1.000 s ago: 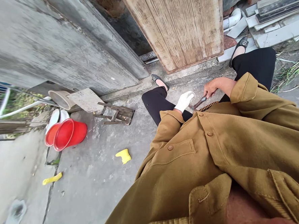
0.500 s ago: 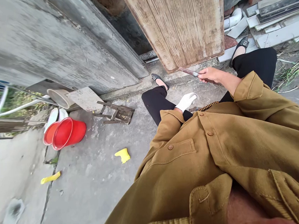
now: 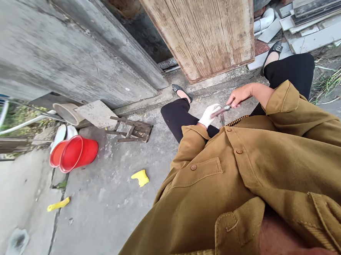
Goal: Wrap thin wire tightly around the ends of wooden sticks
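Note:
My right hand [image 3: 240, 96] is closed around the handle of a knife [image 3: 220, 111]. Its long blade looks brownish, and silvery wrapping shows near the grip. My left hand [image 3: 208, 115] wears a white glove with the fingers curled in. The blade lies across or just over the gloved fingers; whether it touches them I cannot tell. What the glove holds, if anything, is hidden. Close beside it, just in front of my shirt, a small brownish upright piece [image 3: 222, 119] shows, too small to name. Both hands are low between my knees.
A wooden board [image 3: 202, 33] leans ahead of my feet. On the left are red buckets [image 3: 86, 148], a small wooden stool [image 3: 134, 129] and a beige bucket [image 3: 67, 112]. Yellow pieces [image 3: 141, 178] lie on the concrete. Stacked white boards [image 3: 318, 39] are at the upper right.
My right hand has brought the knife down and left, from pointing toward the wooden board to lying across my gloved left hand. The left hand has barely shifted.

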Available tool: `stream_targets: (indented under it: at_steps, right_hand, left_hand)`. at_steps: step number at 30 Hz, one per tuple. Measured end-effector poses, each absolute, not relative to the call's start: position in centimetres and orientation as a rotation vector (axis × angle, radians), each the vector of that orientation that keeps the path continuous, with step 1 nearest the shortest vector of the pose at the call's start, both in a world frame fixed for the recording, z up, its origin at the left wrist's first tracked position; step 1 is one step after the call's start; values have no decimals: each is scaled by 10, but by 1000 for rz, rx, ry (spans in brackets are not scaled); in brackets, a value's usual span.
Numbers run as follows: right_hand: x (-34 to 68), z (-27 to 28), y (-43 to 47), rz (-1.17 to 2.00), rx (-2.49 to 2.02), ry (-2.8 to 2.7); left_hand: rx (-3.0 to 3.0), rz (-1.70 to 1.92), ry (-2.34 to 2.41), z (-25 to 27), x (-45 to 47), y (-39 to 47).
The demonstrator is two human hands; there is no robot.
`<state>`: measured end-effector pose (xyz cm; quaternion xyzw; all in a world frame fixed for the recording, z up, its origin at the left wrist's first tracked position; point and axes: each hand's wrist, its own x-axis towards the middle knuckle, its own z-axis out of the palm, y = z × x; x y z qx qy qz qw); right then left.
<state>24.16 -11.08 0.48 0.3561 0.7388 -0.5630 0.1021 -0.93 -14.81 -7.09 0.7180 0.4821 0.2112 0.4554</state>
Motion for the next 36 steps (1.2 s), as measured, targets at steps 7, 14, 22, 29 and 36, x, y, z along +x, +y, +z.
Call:
stream_targets:
  at_steps: [7,14,22,29,36]
  right_hand:
    - [231,18,-112,-1978,1587,2428]
    - [225,-3,-106,-2020,2094,2190]
    - [224,13,-109,-2415,2189,2255]
    - [245,-1,-93,-1336,2385,2237]
    - [234,-6,-105,-815,1615,2151]
  left_hand:
    - [1653,553,996,-71,-11,-148]
    - [1565,412,998,-62,-4,-158]
    - [1537,455,1228,-66,-1,-152]
    - [1810,366,980,-60,-5,-160]
    - [1989,558,1170,-64,-10,-153]
